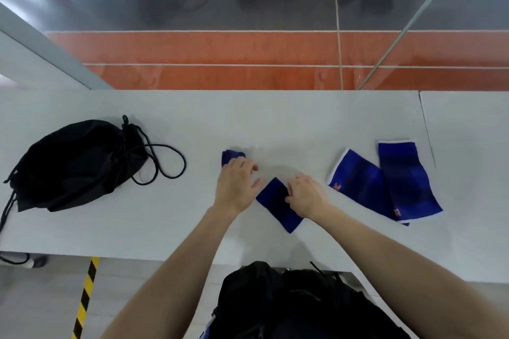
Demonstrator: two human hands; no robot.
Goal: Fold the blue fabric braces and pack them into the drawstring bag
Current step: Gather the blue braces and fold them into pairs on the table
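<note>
A person is leaning over a pale grey table, both bare forearms reaching in from the near edge. The left hand is lying palm down with its fingers curled over a small bunched blue brace, which is poking out past the fingertips on the far side; how firmly it is gripping cannot be told from above. The right hand is resting on the right edge of a second blue brace, a flat strip lying at a slant between the two hands, with fingers bent and tips pressing or pinching the cloth (the thumb is hidden, so the hold itself is unclear).

Further right, two more blue braces are lying flat and unfolded: one with a white edge and, overlapping it on its right, another with a small orange mark near its near end.

The black drawstring bag is sitting slumped well apart on the left of the table, its cord looping loosely toward the middle.
</note>
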